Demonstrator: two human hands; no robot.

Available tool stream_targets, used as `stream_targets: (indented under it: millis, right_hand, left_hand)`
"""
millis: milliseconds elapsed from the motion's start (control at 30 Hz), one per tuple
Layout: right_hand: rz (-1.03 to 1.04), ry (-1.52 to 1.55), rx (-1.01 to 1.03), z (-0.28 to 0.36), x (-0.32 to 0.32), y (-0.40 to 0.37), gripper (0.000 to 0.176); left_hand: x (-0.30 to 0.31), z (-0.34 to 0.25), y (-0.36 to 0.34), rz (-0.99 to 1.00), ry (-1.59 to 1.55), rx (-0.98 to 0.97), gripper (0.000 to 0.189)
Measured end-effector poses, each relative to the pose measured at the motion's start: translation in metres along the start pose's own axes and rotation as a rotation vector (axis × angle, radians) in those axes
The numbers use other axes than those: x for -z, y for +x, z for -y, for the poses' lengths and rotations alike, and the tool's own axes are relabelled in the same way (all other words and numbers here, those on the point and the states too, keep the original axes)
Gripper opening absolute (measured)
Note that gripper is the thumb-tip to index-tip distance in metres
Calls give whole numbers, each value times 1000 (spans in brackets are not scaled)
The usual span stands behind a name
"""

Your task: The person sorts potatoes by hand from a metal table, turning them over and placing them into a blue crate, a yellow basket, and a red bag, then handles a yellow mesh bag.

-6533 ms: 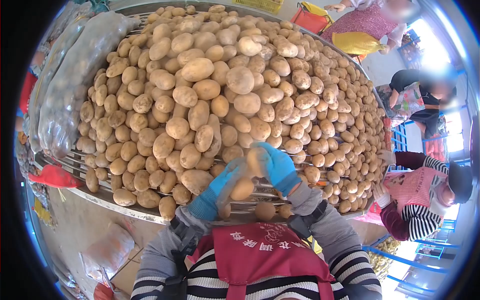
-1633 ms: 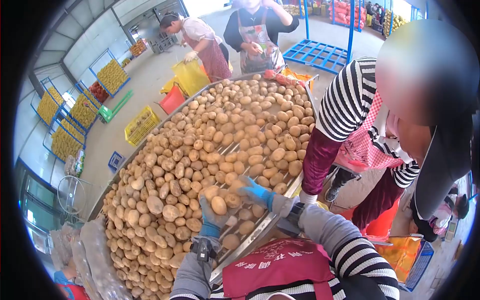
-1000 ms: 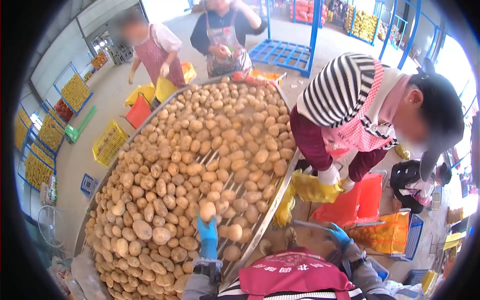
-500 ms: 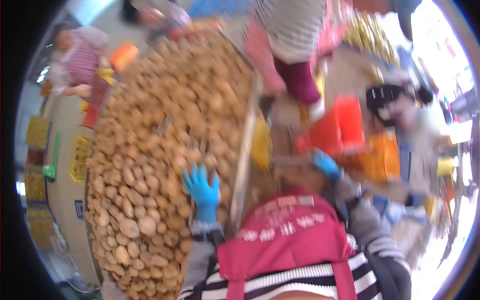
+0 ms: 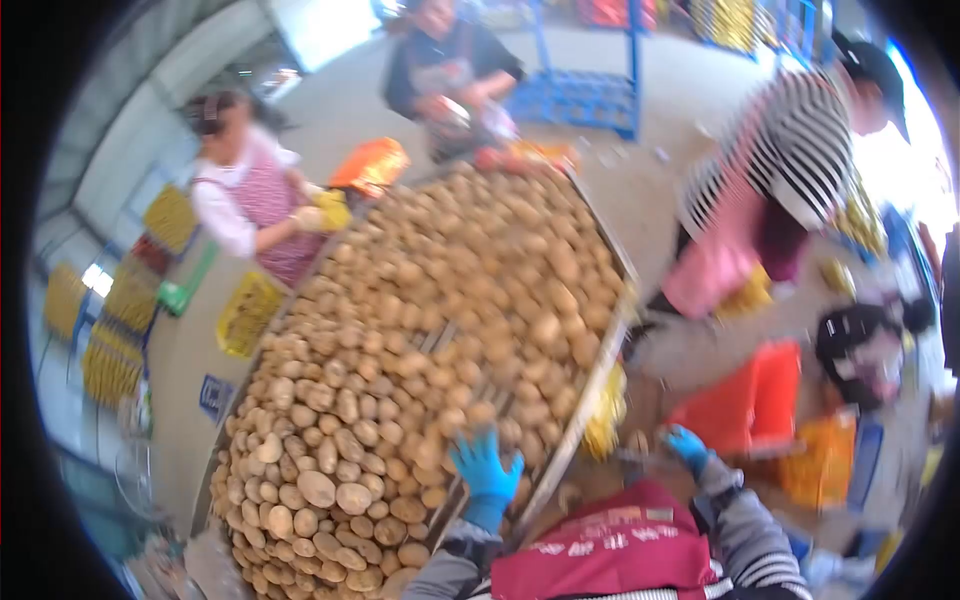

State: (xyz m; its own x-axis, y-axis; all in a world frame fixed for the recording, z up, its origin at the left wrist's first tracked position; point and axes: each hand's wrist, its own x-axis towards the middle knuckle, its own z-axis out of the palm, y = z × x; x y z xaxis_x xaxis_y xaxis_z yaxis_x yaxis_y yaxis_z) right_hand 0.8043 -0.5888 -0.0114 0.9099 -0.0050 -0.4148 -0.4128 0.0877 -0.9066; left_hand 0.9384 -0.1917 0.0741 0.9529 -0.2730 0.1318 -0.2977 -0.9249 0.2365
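Observation:
Brown potatoes [image 5: 330, 440] are heaped on a large metal-edged sorting table [image 5: 590, 410]. My left hand [image 5: 488, 472], in a blue glove, lies over the near right part of the heap. Its fingers are spread, and it touches or hovers just above the potatoes beside a bare slatted strip. My right hand [image 5: 687, 447], also blue-gloved, is off the table's right side, near a red plastic crate [image 5: 740, 405]. Its fingers look loosely stretched out, with no object visible in them. A maroon apron [image 5: 610, 545] covers my front.
A person in a pink apron [image 5: 255, 200] stands at the far left side, another person [image 5: 450, 85] at the far end. A person in stripes [image 5: 770, 160] bends at the right. An orange crate [image 5: 818, 465] and yellow mesh bag [image 5: 605, 415] stand right of the table.
My view has swung left and up, so the table and people appear lower and farther right. My left hand remains spread over the potatoes; the right stays near the red crate.

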Motion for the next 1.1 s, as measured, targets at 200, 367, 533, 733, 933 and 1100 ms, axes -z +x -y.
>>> stream_targets:
  millis: [200,367,533,733,933,1100]
  right_hand:
    - [-74,-151,-379,-26,33,108,40]
    - [-5,-870,-252,-77,67,186,49]
    - [116,-970,-174,-98,82,203,35]
    - [179,-853,-556,-168,97,232,45]
    - [-213,-411,-536,-224,59,278,77]
    - [-306,184,-319,-377,50,346,73]
  left_hand:
    - [2,-18,14,143,77,-74,83]
    - [6,-47,30,350,200,0,95]
    - [-25,-75,50,507,393,201,100]
    - [-43,-87,63,470,528,188,114]
    - [-48,-79,63,434,448,135,115]
    - [-54,-74,53,416,468,135,116]
